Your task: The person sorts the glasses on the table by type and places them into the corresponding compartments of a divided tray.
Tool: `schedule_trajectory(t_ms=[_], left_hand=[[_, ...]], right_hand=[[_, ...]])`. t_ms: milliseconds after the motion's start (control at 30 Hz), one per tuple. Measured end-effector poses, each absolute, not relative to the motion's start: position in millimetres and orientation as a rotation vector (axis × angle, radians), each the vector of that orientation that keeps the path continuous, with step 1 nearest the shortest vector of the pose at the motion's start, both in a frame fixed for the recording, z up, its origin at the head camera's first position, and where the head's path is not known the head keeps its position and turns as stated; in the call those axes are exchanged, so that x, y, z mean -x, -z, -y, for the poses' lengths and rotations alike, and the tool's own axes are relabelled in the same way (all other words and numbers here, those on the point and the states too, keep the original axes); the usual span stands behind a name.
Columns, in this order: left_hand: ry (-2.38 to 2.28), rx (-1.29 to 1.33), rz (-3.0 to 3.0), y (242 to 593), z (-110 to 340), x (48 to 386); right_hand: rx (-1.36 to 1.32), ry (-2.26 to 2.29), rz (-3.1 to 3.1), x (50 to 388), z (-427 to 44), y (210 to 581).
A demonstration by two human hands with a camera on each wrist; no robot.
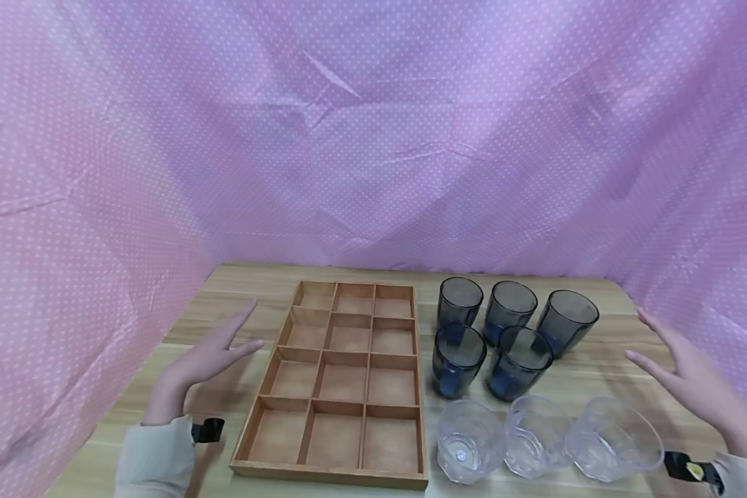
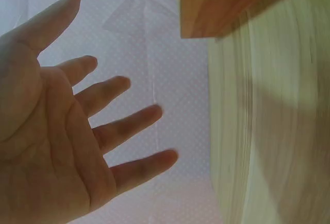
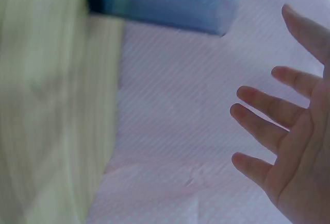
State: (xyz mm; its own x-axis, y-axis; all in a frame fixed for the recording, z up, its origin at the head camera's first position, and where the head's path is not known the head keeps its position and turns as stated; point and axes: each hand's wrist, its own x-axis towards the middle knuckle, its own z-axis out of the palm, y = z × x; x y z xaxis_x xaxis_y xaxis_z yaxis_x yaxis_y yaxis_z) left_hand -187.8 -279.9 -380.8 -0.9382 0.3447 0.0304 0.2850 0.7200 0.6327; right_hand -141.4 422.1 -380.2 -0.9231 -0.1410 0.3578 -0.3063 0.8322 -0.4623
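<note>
My left hand (image 1: 202,360) hovers left of a wooden divided tray (image 1: 330,476), fingers spread and holding nothing. In the left wrist view its palm (image 2: 46,131) faces the camera, with a corner of the tray (image 2: 216,7) beyond the fingertips. On the far right, my right hand (image 1: 691,377) is likewise spread and bare. Nearest to it stand a dark blue-grey tumbler (image 1: 566,321) and a clear faceted glass (image 1: 616,443), both apart from the hand. The right wrist view shows one blue tumbler (image 3: 165,0) past the spread fingers (image 3: 263,126).
Several dark tumblers (image 1: 459,363) stand upright in two rows right of the tray. Three clear glasses (image 1: 469,443) line the front of the wooden table (image 1: 243,280). A pink dotted cloth (image 1: 373,173) hangs behind and at both sides.
</note>
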Motion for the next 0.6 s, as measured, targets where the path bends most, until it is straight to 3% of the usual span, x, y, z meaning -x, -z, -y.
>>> schedule_trajectory(t_ms=[600], left_hand=[[-1.061,-0.508,-2.636,381.7,284.0,165.6]], right_hand=[[-0.389,-0.802,2.609,101.1,-367.7,366.1]])
